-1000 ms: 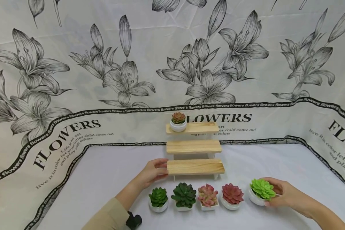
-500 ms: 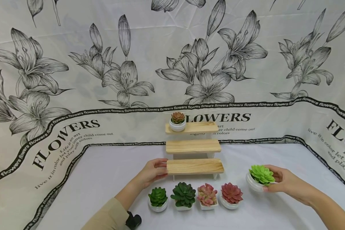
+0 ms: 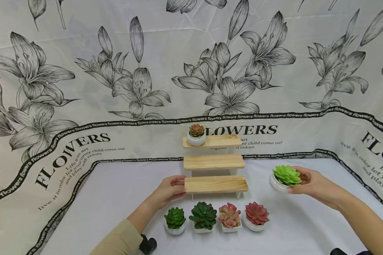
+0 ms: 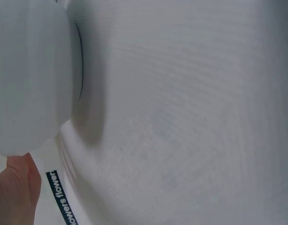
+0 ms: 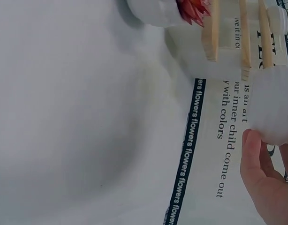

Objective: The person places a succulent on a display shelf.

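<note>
Lifted since 1 s ago: the light-green succulent pot (image 3: 284,178) has left the row and gone up and back — now off the table cloth (image 3: 121,198), right of the wooden step shelf (image 3: 215,184), apart from it. Right hand (image 3: 312,186) grips it, fingers curled round the white pot. Left hand (image 3: 169,191) hasn't moved, fingers holding the shelf's bottom-step left end. Four pots sit in front; reddish-green succulent (image 3: 196,134) on top step.

The backdrop cloth (image 3: 83,106) bears "FLOWERS" in large letters, then small print, seemingly "let your inner child come out", and a black border band (image 3: 274,115) repeating "flowers".
</note>
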`<state>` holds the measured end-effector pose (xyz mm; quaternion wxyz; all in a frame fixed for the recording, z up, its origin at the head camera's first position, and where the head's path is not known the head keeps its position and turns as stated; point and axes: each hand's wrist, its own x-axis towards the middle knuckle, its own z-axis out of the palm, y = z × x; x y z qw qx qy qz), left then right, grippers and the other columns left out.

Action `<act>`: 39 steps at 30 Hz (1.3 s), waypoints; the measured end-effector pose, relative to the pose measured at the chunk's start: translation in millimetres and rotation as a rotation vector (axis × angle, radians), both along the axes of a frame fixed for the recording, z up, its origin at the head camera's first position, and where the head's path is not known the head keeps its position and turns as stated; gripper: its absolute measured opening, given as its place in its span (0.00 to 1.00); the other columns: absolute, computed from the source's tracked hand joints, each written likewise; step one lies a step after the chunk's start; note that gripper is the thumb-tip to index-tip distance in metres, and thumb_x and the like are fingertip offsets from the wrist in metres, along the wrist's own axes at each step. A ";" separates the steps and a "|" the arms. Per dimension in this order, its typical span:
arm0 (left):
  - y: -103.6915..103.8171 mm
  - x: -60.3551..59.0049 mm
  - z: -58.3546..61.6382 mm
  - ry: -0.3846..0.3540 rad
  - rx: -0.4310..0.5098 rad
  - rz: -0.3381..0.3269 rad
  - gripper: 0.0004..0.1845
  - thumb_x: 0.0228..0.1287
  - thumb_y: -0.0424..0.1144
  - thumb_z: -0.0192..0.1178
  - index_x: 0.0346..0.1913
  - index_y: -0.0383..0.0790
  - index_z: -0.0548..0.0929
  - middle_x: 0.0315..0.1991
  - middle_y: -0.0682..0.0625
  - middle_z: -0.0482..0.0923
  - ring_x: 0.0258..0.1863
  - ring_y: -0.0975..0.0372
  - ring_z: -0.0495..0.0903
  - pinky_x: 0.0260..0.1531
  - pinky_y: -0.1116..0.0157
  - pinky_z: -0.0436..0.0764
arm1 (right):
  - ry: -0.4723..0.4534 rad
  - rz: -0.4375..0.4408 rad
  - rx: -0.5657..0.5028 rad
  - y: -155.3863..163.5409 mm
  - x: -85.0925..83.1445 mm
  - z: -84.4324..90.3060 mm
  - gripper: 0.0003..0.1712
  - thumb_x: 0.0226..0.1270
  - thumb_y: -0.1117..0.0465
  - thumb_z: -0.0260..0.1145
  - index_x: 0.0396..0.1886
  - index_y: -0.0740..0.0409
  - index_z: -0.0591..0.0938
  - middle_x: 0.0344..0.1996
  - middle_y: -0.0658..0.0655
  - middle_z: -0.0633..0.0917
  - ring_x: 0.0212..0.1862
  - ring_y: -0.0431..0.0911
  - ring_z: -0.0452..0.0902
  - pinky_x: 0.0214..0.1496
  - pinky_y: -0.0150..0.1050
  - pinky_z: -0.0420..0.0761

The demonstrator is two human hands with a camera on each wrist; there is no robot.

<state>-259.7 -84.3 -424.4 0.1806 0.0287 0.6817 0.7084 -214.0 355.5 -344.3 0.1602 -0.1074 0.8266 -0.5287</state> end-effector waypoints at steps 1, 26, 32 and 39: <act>-0.1 0.1 -0.2 -0.001 0.000 0.000 0.27 0.58 0.22 0.56 0.62 0.25 0.67 0.52 0.36 0.71 0.39 0.59 0.78 0.46 0.61 0.81 | 0.011 0.003 -0.004 -1.0 -1.4 2.3 0.48 0.60 0.66 0.64 0.67 0.79 0.44 0.56 0.67 0.70 0.48 0.32 0.72 0.47 0.30 0.78; 0.7 -1.2 -0.3 -0.006 0.002 0.009 0.27 0.58 0.22 0.56 0.62 0.25 0.66 0.52 0.35 0.70 0.41 0.57 0.77 0.47 0.61 0.81 | 0.047 -0.036 -0.017 -47.6 -43.7 54.8 0.45 0.61 0.64 0.64 0.70 0.70 0.48 0.57 0.68 0.64 0.47 0.38 0.72 0.49 0.30 0.78; 0.7 -0.4 -0.1 -0.013 0.003 0.016 0.27 0.58 0.22 0.56 0.62 0.25 0.66 0.52 0.35 0.71 0.41 0.57 0.77 0.46 0.61 0.81 | 0.030 -0.048 -0.018 -66.1 -55.6 60.6 0.47 0.61 0.63 0.64 0.71 0.69 0.48 0.62 0.71 0.60 0.52 0.45 0.68 0.51 0.31 0.77; 1.0 -2.0 0.0 -0.017 -0.002 0.026 0.26 0.58 0.22 0.56 0.62 0.26 0.67 0.51 0.36 0.71 0.41 0.57 0.77 0.46 0.61 0.81 | 0.032 -0.108 -0.022 -87.7 -68.8 64.5 0.48 0.59 0.62 0.66 0.71 0.68 0.49 0.60 0.69 0.61 0.55 0.52 0.65 0.51 0.32 0.78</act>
